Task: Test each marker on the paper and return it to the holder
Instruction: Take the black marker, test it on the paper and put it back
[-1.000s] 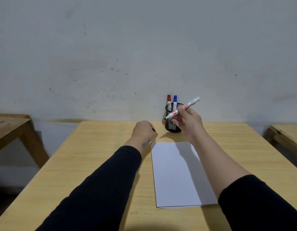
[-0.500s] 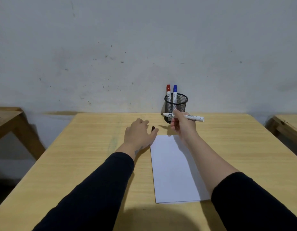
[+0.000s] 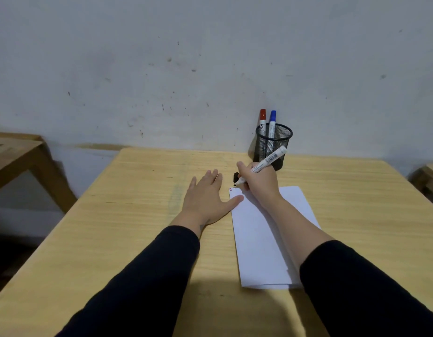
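Note:
My right hand grips an uncapped white marker, its dark tip down at the far left corner of the white paper. A small red mark shows on that corner. Just beyond the paper lies a small black cap. My left hand lies flat and open on the table, thumb resting on the paper's left edge. Behind my right hand stands a black mesh holder, and in it are a red-capped marker and a blue-capped marker.
The wooden table ends at a grey wall behind the holder. Other wooden benches stand at the left and right edges of the view.
My right hand has swung the marker from level to tip-down and lowered it onto the paper's corner. My left hand has opened flat beside the paper, leaving the black cap on the table.

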